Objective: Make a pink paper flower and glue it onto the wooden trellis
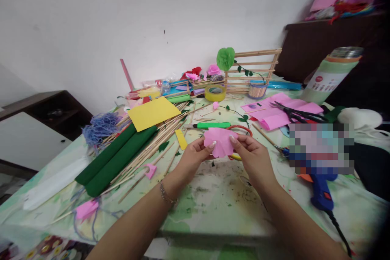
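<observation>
A pink crepe paper piece with a wavy, petal-like edge is stretched between my two hands above the table. My left hand pinches its left side, thumb on top. On the opposite side my right hand pinches it the same way. Just behind the paper lie scissors with a red-orange handle loop, partly hidden by the paper and my right hand. Beyond them rests a green marker. Left of my left hand is a small yellow paper strip.
Dark green paper rolls, thin wooden sticks and a yellow sheet cover the left. At right are a blue glue gun, black scissors, pink paper and a bottle. A green paper flower stands behind.
</observation>
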The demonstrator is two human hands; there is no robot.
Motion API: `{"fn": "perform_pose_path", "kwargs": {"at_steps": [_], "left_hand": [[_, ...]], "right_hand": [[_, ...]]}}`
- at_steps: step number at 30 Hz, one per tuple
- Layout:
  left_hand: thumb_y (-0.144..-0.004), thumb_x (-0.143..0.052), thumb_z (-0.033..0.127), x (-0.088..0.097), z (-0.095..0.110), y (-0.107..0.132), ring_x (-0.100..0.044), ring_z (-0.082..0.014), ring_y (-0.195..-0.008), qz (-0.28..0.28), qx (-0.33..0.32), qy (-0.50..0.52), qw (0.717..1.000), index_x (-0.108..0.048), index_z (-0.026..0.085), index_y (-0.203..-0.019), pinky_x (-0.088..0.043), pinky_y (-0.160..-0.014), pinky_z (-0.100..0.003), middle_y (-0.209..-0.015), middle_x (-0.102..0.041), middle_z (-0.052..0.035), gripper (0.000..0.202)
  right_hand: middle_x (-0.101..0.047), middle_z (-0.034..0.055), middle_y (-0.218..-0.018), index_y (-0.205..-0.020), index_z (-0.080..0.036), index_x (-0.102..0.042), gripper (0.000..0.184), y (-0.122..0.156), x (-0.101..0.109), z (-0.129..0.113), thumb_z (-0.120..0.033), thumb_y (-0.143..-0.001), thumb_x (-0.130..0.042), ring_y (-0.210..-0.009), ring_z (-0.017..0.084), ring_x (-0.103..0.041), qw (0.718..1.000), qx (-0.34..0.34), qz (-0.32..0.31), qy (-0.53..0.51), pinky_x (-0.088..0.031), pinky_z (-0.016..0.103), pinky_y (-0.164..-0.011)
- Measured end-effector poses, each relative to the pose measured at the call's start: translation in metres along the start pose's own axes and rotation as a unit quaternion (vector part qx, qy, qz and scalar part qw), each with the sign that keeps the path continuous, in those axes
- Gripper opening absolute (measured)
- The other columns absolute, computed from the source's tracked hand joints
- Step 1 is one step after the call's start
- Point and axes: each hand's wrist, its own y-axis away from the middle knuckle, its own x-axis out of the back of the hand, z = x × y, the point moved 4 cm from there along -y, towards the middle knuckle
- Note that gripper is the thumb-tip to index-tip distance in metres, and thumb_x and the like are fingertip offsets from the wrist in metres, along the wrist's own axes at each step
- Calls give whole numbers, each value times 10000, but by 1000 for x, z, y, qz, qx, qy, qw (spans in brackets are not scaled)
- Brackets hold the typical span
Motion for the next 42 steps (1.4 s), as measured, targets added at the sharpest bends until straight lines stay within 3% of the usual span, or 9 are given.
{"fn": "perform_pose_path", "kwargs": {"at_steps": [3,6,9,18,23,28,34,37,42], "left_hand": [[-671,-784,509,7,1,-3,-544,-96,-636,40,-51,-45,997,-674,134,-818,-468,-624,-220,-722,-632,-7,417],[-702,-753,523,16,6,-5,-498,-87,-610,82,-123,-92,985,-687,149,-843,-422,-571,-200,-710,-621,7,405],[-735,-732,501,20,10,-5,-505,-95,-637,92,-151,-134,975,-710,158,-883,-417,-579,-200,-748,-641,-2,374],[-763,-708,453,17,16,0,-582,-142,-706,75,-153,-226,959,-767,162,-928,-452,-628,-234,-833,-719,-40,339],[-746,-736,416,19,18,0,-595,-151,-744,62,-150,-247,955,-783,185,-896,-446,-650,-235,-837,-728,-37,279],[-714,-750,497,20,15,-4,-541,-103,-644,58,-93,-145,983,-754,161,-894,-423,-587,-209,-780,-688,-25,381],[-633,-754,616,9,3,-6,-545,-106,-577,16,-1,-72,997,-675,128,-768,-466,-562,-228,-636,-596,-7,512],[-639,-730,643,6,2,-5,-575,-126,-558,8,-12,-110,994,-639,130,-720,-479,-555,-249,-628,-617,-25,527],[-700,-662,667,10,8,-4,-520,-100,-515,55,-77,-151,984,-582,150,-633,-425,-521,-219,-544,-556,12,527]], "right_hand": [[-635,-3,-667,-749,-176,-690,348,-1,1,2,-493,-645,-789,-594,119,-523,999,-5,-9,37,-422,249,-532],[-614,-6,-654,-702,-172,-683,356,-1,1,4,-515,-654,-767,-618,127,-518,997,-13,-34,68,-420,265,-582],[-583,-15,-614,-673,-174,-668,389,0,1,3,-560,-699,-714,-623,130,-516,995,-8,-54,89,-421,276,-622],[-581,-14,-578,-710,-167,-692,449,0,-1,-3,-616,-723,-667,-555,118,-504,993,6,-63,96,-434,261,-576],[-649,11,-677,-745,-165,-716,369,2,-2,-2,-533,-720,-714,-627,131,-539,990,-3,-88,107,-431,252,-585],[-678,28,-727,-771,-155,-721,322,2,-3,3,-471,-712,-734,-667,147,-559,988,1,-105,109,-438,277,-629],[-678,26,-744,-812,-163,-739,302,-2,-2,4,-455,-736,-716,-683,149,-552,991,16,-75,109,-438,291,-653],[-684,25,-757,-859,-166,-753,305,-3,-2,4,-442,-734,-717,-688,145,-550,993,13,-72,95,-443,289,-661],[-677,14,-734,-840,-173,-758,265,-2,-3,5,-412,-738,-708,-637,125,-520,991,25,-76,106,-440,277,-628]]}}
